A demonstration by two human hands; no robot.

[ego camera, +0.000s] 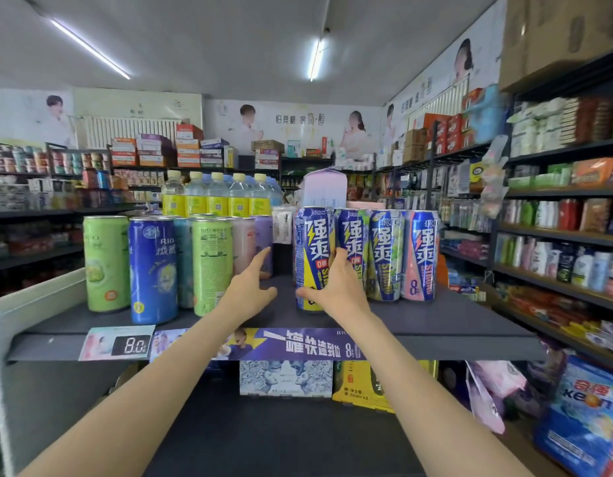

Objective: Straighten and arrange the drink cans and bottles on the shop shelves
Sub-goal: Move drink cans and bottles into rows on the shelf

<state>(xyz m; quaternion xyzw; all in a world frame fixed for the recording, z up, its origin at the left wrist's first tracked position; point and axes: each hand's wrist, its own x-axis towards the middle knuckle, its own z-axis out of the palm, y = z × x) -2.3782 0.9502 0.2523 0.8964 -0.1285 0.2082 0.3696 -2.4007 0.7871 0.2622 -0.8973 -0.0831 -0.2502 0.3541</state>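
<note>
On the dark top shelf (435, 321) stand tall drink cans. My right hand (336, 287) grips a blue and yellow can (312, 249) at the shelf's middle. Beside it stand another blue can (350, 235), a blue and green can (386, 253) and a blue and pink can (420, 253). My left hand (250, 287) reaches with straight fingers into the gap, its fingertip by a purple can (264, 235), holding nothing. On the left stand a light green can (105, 263), a blue can (153, 270) and a green can (212, 263).
Water bottles with yellow labels (217, 197) stand behind the left cans. A price tag (117, 342) and a purple strip (298, 344) run along the shelf edge. Boxes (286, 378) sit on the shelf below. Stocked shelves (566, 235) line the right aisle.
</note>
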